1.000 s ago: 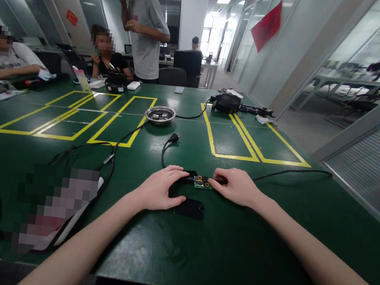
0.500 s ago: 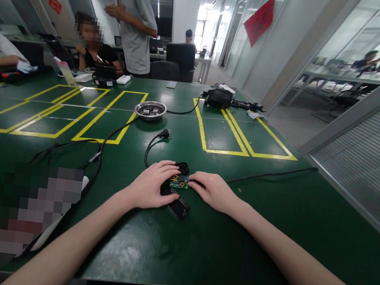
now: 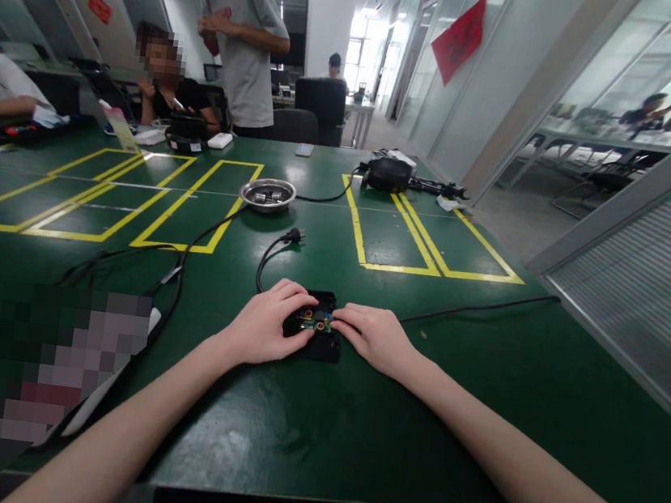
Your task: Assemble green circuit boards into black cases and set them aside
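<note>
A small green circuit board [image 3: 314,320] with copper coils sits in a black plastic case [image 3: 320,347] on the green table [image 3: 301,435]. My left hand [image 3: 265,326] curls over the case's left side, fingers bent onto the board. My right hand [image 3: 372,336] presses on the right side, fingertips touching the board's edge. A black cord with a plug [image 3: 291,237] runs from the case's far left, and another black cable [image 3: 476,305] leads off to the right.
A metal dish [image 3: 268,193] with small parts stands mid-table among yellow tape rectangles [image 3: 194,210]. Black cables [image 3: 178,265] and a blurred item lie at the left. A black device [image 3: 386,174] sits at the far side. Several people sit or stand at the far left.
The separate black case half near my left hand is now under the board. Both hands have closed in together on the assembly, which sits squarer on the table.
</note>
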### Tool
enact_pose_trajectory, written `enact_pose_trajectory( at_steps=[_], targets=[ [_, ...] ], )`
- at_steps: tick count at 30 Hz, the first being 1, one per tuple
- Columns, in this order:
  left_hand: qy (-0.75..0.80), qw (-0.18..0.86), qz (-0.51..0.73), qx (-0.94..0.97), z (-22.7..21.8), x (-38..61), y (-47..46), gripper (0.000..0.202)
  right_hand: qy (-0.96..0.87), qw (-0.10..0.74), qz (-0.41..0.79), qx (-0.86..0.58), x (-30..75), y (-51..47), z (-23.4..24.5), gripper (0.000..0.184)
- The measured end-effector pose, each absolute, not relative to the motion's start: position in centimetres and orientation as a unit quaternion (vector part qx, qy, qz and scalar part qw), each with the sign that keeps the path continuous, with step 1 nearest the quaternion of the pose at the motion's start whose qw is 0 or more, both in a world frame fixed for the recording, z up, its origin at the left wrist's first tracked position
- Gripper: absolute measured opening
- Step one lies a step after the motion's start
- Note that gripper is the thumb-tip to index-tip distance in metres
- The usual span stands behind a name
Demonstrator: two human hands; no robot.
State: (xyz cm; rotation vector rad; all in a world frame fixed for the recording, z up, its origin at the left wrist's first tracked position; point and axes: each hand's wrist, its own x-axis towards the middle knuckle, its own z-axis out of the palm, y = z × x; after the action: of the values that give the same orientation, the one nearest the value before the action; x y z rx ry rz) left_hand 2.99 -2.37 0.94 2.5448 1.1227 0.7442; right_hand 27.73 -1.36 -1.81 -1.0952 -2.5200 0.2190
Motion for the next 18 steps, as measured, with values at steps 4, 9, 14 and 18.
enact_pose_trajectory(
  at_steps=[4,9,14,18],
  targets=[
    [0.401,0.120,0.254,0.872,1.2,2.0,-2.1,0.013,-0.899,0.196,0.060,-0.387,27.7,-1.3,-2.0,0.029],
    [0.383,0.137,0.241,0.881,1.1,1.4,-1.7,0.005,-0.889,0.224,0.096,-0.388,27.7,-1.4,-2.2,0.025],
    [0.385,0.140,0.235,0.882,1.1,1.4,-1.8,0.006,-0.883,0.234,0.119,-0.389,27.7,-1.4,-2.1,0.020],
    [0.402,0.117,0.222,0.881,1.2,1.1,-1.6,0.007,-0.878,0.229,0.116,-0.405,27.8,-1.3,-1.7,0.020]
  ],
)
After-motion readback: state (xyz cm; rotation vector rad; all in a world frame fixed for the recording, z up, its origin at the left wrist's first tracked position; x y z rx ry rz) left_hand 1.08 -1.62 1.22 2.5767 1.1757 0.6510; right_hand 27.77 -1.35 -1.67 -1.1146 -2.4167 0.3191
